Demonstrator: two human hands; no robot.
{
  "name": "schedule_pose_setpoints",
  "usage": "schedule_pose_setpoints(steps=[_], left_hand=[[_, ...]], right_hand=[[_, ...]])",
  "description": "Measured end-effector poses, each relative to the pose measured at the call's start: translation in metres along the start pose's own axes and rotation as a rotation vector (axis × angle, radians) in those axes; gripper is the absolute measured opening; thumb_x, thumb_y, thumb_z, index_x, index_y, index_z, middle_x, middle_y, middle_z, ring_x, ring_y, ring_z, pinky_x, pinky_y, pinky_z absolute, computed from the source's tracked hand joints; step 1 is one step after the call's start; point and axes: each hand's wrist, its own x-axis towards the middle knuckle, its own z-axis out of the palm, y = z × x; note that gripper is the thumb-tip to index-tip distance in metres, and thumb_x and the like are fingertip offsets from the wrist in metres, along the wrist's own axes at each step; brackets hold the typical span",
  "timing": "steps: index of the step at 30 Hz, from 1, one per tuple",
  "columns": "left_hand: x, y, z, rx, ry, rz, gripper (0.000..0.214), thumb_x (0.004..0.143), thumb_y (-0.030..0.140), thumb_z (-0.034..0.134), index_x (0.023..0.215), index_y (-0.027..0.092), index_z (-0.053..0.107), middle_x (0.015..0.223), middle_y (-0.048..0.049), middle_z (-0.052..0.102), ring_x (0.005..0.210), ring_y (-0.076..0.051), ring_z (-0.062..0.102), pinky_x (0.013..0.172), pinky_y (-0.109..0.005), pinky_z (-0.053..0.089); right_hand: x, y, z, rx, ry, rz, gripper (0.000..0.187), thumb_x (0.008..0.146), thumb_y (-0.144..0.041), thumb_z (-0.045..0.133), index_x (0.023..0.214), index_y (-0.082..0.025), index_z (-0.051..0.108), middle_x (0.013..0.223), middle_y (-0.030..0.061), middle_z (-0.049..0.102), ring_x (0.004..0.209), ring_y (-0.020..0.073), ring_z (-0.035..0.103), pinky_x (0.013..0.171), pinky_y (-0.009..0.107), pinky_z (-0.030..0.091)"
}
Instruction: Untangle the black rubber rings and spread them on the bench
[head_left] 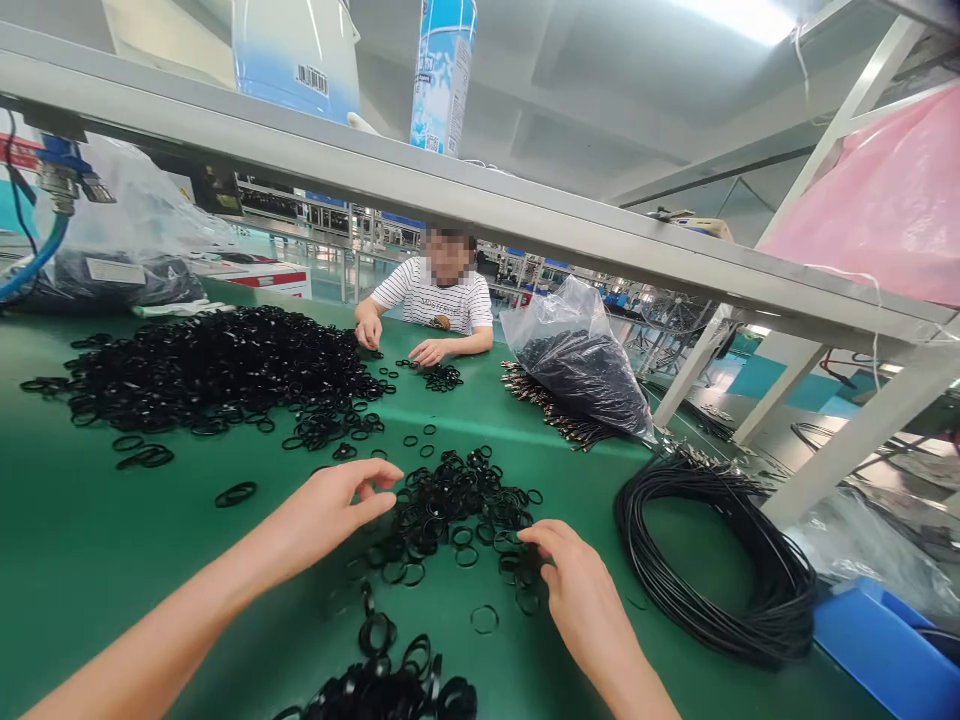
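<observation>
Half-curled left hand [337, 502] and right hand [576, 575], black rings [444, 500] between

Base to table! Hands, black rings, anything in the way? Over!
Left hand: open, at left edge of middle pile of thin black rings. Right hand: at pile's right edge. Round black cable coil: beside right hand, not blocking.

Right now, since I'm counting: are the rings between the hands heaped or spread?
Mostly heaped: the black rings overlap between left hand and right hand; a few lie singly.
</observation>
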Motion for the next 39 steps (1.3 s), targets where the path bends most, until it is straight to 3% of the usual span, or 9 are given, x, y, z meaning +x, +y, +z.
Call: schedule_pose_setpoints(steps=[4, 7, 13, 19, 26, 29, 32, 37, 39], left_hand=[[-0.002, -0.027, -0.006, 0.04, -0.294, -0.069, 0.083, 0.052, 0.023, 0.069, 0.131, 0.033, 0.045, 0.13, -0.0054, 0.046, 0.108, -0.03, 0.053, 0.078, -0.029, 0.048], [-0.005, -0.032, 0.005, 0.081, -0.366, -0.061, 0.092, 0.047, 0.017, 0.065, 0.133, 0.036, 0.04, 0.13, -0.0051, 0.04, 0.103, -0.029, 0.054, 0.07, -0.027, 0.049], [0.009, -0.017, 0.028, 0.104, -0.329, 0.019, 0.057, 0.055, 0.017, 0.056, 0.111, 0.027, 0.056, 0.087, 0.0014, 0.053, 0.069, -0.015, 0.057, 0.057, -0.02, 0.043], [0.065, 0.007, 0.047, 0.188, -0.291, 0.154, 0.021, 0.054, 0.009, 0.053, 0.07, 0.021, 0.061, 0.06, 0.0047, 0.057, 0.055, -0.014, 0.056, 0.05, -0.02, 0.039], [0.111, 0.033, 0.029, 0.275, -0.114, 0.25, 0.036, 0.065, 0.009, 0.05, 0.097, 0.019, 0.064, 0.086, -0.0047, 0.067, 0.081, -0.022, 0.061, 0.068, -0.026, 0.042], [0.092, 0.031, 0.014, 0.284, -0.102, 0.261, 0.044, 0.068, 0.009, 0.05, 0.11, 0.02, 0.061, 0.102, -0.0066, 0.066, 0.091, -0.023, 0.06, 0.073, -0.027, 0.042], [0.05, 0.023, 0.008, 0.273, -0.088, 0.267, 0.035, 0.076, 0.015, 0.047, 0.105, 0.023, 0.063, 0.106, -0.0041, 0.064, 0.092, -0.023, 0.059, 0.076, -0.027, 0.041], [-0.027, 0.004, 0.015, 0.088, -0.415, 0.245, 0.035, 0.066, 0.014, 0.055, 0.095, 0.029, 0.065, 0.098, 0.0023, 0.059, 0.092, -0.02, 0.055, 0.074, -0.023, 0.041], [-0.043, 0.0, 0.021, 0.041, -0.421, 0.218, 0.028, 0.064, 0.011, 0.052, 0.083, 0.027, 0.065, 0.093, 0.0028, 0.059, 0.088, -0.018, 0.054, 0.071, -0.023, 0.04]], right_hand=[[-0.003, 0.007, -0.003, -0.162, -0.105, 0.116, 0.053, 0.067, -0.012, 0.059, 0.118, -0.028, 0.054, 0.116, 0.0031, 0.051, 0.074, 0.0173, 0.06, 0.06, 0.026, 0.044], [-0.002, 0.013, 0.002, -0.103, -0.127, 0.154, 0.065, 0.062, -0.015, 0.067, 0.124, -0.023, 0.05, 0.116, 0.0054, 0.05, 0.077, 0.017, 0.06, 0.065, 0.025, 0.046], [0.031, 0.01, 0.021, -0.102, -0.084, 0.13, 0.036, 0.07, -0.015, 0.064, 0.106, -0.017, 0.063, 0.097, 0.0062, 0.062, 0.089, 0.0199, 0.06, 0.075, 0.027, 0.045], [0.096, -0.03, 0.043, -0.174, -0.107, 0.0, 0.01, 0.074, -0.017, 0.066, 0.083, -0.019, 0.068, 0.089, 0.0032, 0.067, 0.088, 0.0194, 0.062, 0.076, 0.03, 0.046], [0.133, -0.055, 0.028, -0.289, -0.021, -0.062, 0.032, 0.083, -0.006, 0.05, 0.111, -0.019, 0.058, 0.11, 0.0084, 0.062, 0.095, 0.022, 0.061, 0.079, 0.034, 0.044], [0.108, -0.058, 0.013, -0.327, 0.007, -0.088, 0.04, 0.081, 0.0, 0.043, 0.113, -0.019, 0.057, 0.127, 0.0124, 0.05, 0.093, 0.0231, 0.062, 0.076, 0.034, 0.042], [0.065, -0.062, 0.011, -0.305, -0.04, -0.145, 0.032, 0.083, -0.007, 0.045, 0.106, -0.023, 0.061, 0.113, 0.0072, 0.06, 0.09, 0.0212, 0.062, 0.072, 0.03, 0.042], [0.001, -0.065, 0.033, 0.016, -0.273, -0.257, 0.024, 0.078, -0.015, 0.057, 0.091, -0.029, 0.07, 0.09, -0.0015, 0.069, 0.089, 0.0183, 0.062, 0.076, 0.025, 0.041], [-0.011, -0.065, 0.038, 0.096, -0.31, -0.264, 0.02, 0.075, -0.015, 0.059, 0.084, -0.028, 0.071, 0.084, -0.0013, 0.069, 0.083, 0.0177, 0.062, 0.072, 0.024, 0.04]])
